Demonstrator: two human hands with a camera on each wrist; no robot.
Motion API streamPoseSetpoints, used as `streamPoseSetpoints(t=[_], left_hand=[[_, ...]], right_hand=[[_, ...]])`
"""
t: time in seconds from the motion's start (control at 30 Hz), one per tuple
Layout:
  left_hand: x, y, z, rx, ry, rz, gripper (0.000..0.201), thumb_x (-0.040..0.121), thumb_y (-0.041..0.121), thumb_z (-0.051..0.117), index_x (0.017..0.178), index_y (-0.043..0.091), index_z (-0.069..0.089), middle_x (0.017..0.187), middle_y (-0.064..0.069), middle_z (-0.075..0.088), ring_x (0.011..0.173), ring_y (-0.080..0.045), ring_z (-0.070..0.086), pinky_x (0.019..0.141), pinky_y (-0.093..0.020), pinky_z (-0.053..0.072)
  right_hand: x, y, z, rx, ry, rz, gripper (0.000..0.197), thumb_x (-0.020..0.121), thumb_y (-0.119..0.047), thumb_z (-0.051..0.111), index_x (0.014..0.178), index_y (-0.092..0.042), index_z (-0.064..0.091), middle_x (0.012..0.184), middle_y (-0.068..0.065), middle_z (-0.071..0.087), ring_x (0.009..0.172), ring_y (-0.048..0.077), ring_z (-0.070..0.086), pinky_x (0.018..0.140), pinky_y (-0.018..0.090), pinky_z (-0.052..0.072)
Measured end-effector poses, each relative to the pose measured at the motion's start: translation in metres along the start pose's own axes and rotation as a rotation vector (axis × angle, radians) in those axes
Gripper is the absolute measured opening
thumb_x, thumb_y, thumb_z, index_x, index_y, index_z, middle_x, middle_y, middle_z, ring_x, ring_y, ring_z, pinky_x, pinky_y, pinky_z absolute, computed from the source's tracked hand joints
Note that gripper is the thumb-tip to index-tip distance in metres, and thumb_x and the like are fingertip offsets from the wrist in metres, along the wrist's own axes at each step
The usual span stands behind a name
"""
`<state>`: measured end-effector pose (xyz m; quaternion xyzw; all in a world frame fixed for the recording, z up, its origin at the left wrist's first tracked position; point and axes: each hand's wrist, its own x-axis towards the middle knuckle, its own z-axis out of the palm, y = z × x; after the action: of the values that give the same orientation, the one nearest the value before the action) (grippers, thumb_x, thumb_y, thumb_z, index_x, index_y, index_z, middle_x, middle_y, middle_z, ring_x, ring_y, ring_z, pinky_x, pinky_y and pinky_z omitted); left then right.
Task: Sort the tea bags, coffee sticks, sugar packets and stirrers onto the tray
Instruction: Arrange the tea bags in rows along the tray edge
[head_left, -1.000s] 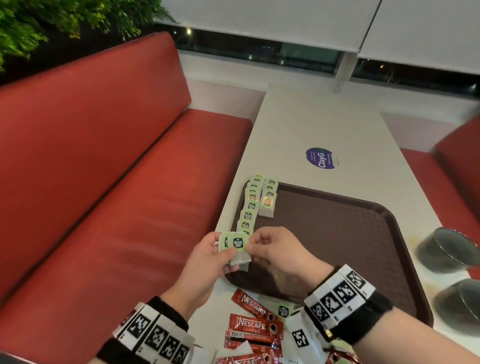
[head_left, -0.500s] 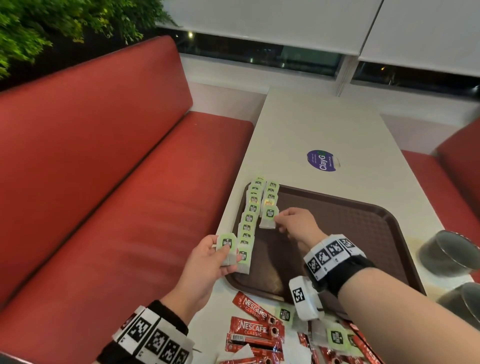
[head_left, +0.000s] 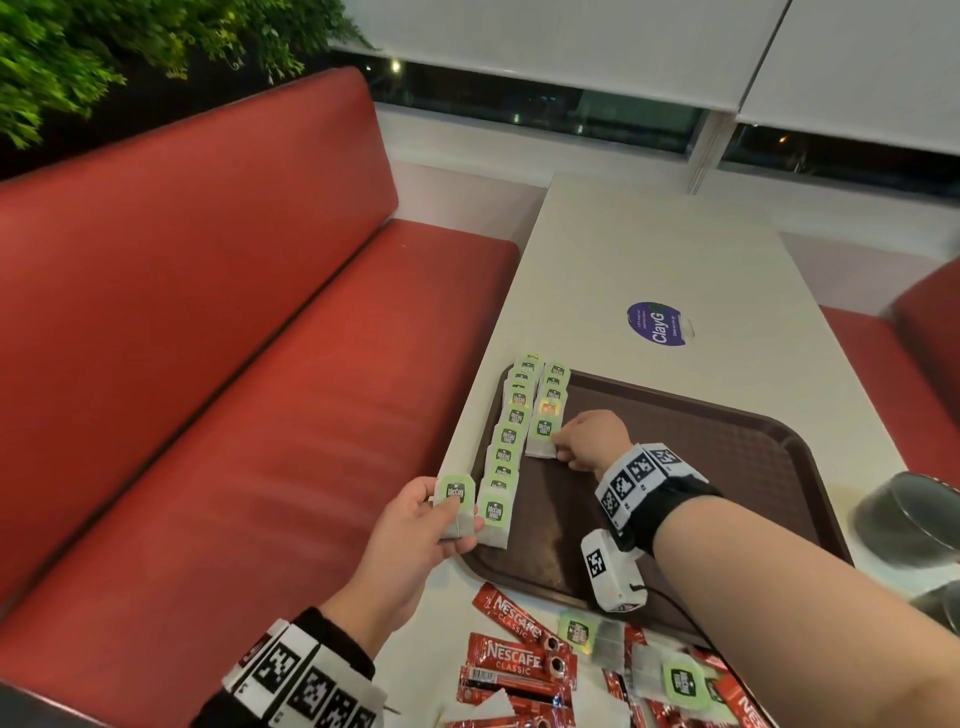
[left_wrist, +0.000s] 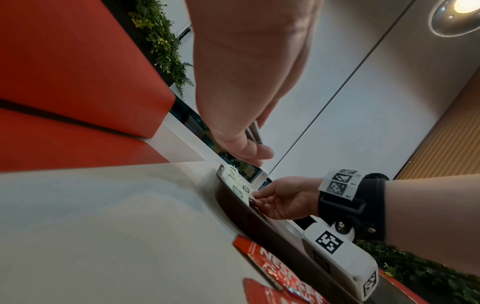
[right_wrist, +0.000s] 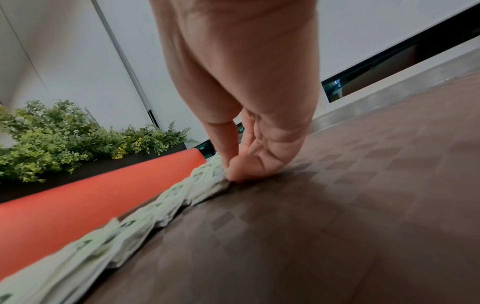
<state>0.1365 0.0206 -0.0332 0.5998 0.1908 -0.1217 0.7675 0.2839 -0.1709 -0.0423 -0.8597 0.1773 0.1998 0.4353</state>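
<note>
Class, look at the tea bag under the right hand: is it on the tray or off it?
On the tray: the tea bag lies flat there, right hand fingertips pinching its edge.

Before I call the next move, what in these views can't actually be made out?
- Stirrers and sugar packets: none identifiable; the pile is cut by the head view's bottom edge.
- Tea bag under the right hand: whether released, fingers hide it; right wrist view blurred.
- Left hand: how many tea bags it holds, unclear.
</note>
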Motion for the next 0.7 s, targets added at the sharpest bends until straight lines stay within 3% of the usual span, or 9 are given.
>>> streamPoseSetpoints(t=[0.1, 0.23, 0.3, 0.4, 0.47, 0.6, 0.7], left_hand=[[0.0, 0.0, 0.001, -0.01, 0.002, -0.016, 0.011, 0.097, 0.015, 0.05, 0.105, 0.011, 0.055, 0.109, -0.007, 0.068, 0.097, -0.021, 0.069, 0.071, -0.028, 0.056], [0.001, 0.001, 0.003, -0.022, 0.007, -0.015, 0.012, 0.097, 0.014, 0.049, 0.106, 0.01, 0.056, 0.11, -0.007, 0.068, 0.098, -0.02, 0.069, 0.076, -0.031, 0.058], [0.001, 0.004, 0.006, -0.032, 0.003, -0.005, 0.012, 0.098, 0.012, 0.048, 0.107, 0.01, 0.056, 0.108, -0.008, 0.068, 0.096, -0.018, 0.069, 0.073, -0.028, 0.058], [0.001, 0.007, 0.013, -0.029, -0.019, 0.021, 0.014, 0.098, 0.01, 0.046, 0.108, 0.009, 0.056, 0.105, -0.009, 0.069, 0.091, -0.017, 0.07, 0.07, -0.026, 0.058], [0.001, 0.008, 0.016, -0.023, -0.036, 0.035, 0.016, 0.098, 0.01, 0.046, 0.11, 0.008, 0.056, 0.106, -0.011, 0.069, 0.094, -0.021, 0.07, 0.073, -0.029, 0.059], [-0.001, 0.009, 0.029, 0.01, -0.08, 0.056, 0.017, 0.099, 0.01, 0.045, 0.112, 0.008, 0.056, 0.107, -0.014, 0.069, 0.097, -0.026, 0.068, 0.079, -0.035, 0.058], [-0.004, 0.011, 0.034, 0.016, -0.088, 0.082, 0.017, 0.099, 0.009, 0.044, 0.11, 0.011, 0.056, 0.105, -0.011, 0.069, 0.096, -0.023, 0.069, 0.077, -0.032, 0.058]], right_hand=[[-0.006, -0.003, -0.002, 0.039, 0.013, 0.035, 0.01, 0.092, -0.008, 0.057, 0.084, -0.008, 0.052, 0.068, 0.009, 0.06, 0.06, 0.018, 0.058, 0.059, 0.025, 0.05], [-0.029, 0.003, -0.006, 0.025, 0.105, -0.148, 0.007, 0.09, -0.015, 0.06, 0.084, -0.011, 0.06, 0.073, 0.007, 0.066, 0.061, 0.014, 0.062, 0.052, 0.023, 0.049], [-0.053, 0.005, -0.004, 0.067, 0.013, -0.298, 0.008, 0.087, -0.02, 0.066, 0.08, -0.016, 0.065, 0.072, 0.001, 0.067, 0.06, 0.009, 0.059, 0.053, 0.019, 0.044], [-0.09, 0.004, 0.003, -0.014, -0.227, -0.47, 0.005, 0.083, -0.025, 0.072, 0.081, -0.021, 0.069, 0.067, -0.007, 0.067, 0.06, 0.001, 0.06, 0.063, 0.014, 0.048], [-0.1, 0.003, 0.01, -0.06, -0.272, -0.53, 0.005, 0.083, -0.022, 0.072, 0.08, -0.022, 0.069, 0.066, -0.009, 0.066, 0.063, 0.003, 0.059, 0.069, 0.016, 0.048], [-0.105, 0.008, 0.012, 0.003, -0.191, -0.545, 0.004, 0.085, -0.014, 0.07, 0.08, -0.015, 0.069, 0.068, -0.003, 0.065, 0.06, 0.004, 0.058, 0.066, 0.018, 0.048], [-0.104, 0.011, 0.01, 0.154, -0.16, -0.473, 0.006, 0.083, -0.012, 0.071, 0.084, -0.014, 0.066, 0.073, 0.002, 0.066, 0.059, 0.006, 0.059, 0.061, 0.016, 0.045]])
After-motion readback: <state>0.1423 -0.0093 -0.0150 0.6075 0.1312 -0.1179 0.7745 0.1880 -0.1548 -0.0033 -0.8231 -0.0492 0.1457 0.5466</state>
